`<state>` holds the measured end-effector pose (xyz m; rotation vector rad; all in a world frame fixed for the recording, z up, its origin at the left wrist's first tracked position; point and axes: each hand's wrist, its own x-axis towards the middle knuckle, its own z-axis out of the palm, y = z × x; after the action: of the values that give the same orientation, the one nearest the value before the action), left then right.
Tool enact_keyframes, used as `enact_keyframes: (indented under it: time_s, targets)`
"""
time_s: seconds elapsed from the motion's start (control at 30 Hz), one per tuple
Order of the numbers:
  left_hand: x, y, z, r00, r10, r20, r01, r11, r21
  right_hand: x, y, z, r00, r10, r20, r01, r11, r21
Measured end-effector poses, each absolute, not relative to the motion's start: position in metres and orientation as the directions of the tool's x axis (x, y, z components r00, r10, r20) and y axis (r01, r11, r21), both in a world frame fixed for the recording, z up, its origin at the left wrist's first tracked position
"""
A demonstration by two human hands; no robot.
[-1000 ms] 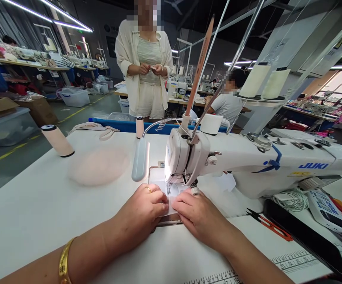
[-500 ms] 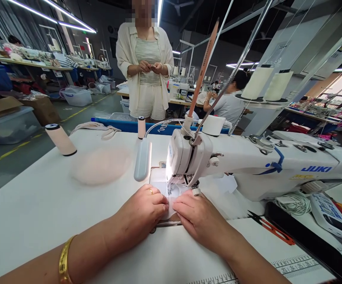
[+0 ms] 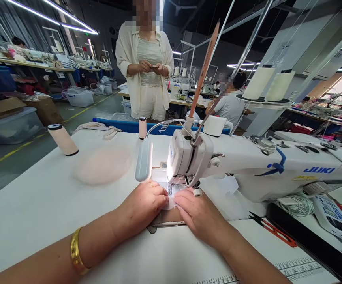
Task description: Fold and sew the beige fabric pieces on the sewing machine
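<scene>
A small piece of thin white fabric [image 3: 170,204] lies under the lit needle area of a white sewing machine [image 3: 233,152]. My left hand [image 3: 144,202] holds the fabric's left side, its fingers curled and pressed together, just left of the presser foot [image 3: 170,190]. On the right side, my right hand [image 3: 199,211] pinches the same fabric with bent fingers. Both sets of fingertips are close together in front of the needle and partly hide the cloth. Beneath them the metal needle plate [image 3: 171,216] shows.
Peach thread spools [image 3: 63,140] and a grey lamp [image 3: 143,159] stand left of the machine. At right lie orange thread snips [image 3: 277,230], a black tray-like object [image 3: 304,240] and a ruler strip [image 3: 301,267]. A person [image 3: 145,67] stands beyond the table.
Both hands and the white fabric have moved slightly away from me, toward the needle. More of the needle plate shows in front of the fabric. The view has shifted a little.
</scene>
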<state>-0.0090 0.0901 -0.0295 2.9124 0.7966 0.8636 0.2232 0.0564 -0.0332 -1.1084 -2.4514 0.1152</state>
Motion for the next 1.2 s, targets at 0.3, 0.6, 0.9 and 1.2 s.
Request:
enact_keyframes:
  time_s: [0.3,0.6,0.9,1.2]
  targets:
    - [-0.01,0.096,-0.031,0.716,0.502,0.486,0.511,-0.85,0.126,0.224,0.058,-0.036,-0.549,0.759,0.35,0.716,0.643,-0.273]
    - [-0.012,0.097,-0.036,0.668,0.532,0.521,0.508,-0.837,0.204,0.221,0.057,-0.032,-0.548,0.755,0.359,0.704,0.649,-0.29]
    - [-0.014,0.091,-0.035,0.544,0.704,0.457,0.656,-0.696,0.291,0.218,0.064,-0.041,-0.564,0.719,0.406,0.718,0.67,-0.189]
    - [-0.012,0.07,-0.03,0.606,0.645,0.465,0.608,-0.753,0.252,0.208,0.06,-0.044,-0.635,0.526,0.565,0.51,0.835,-0.204]
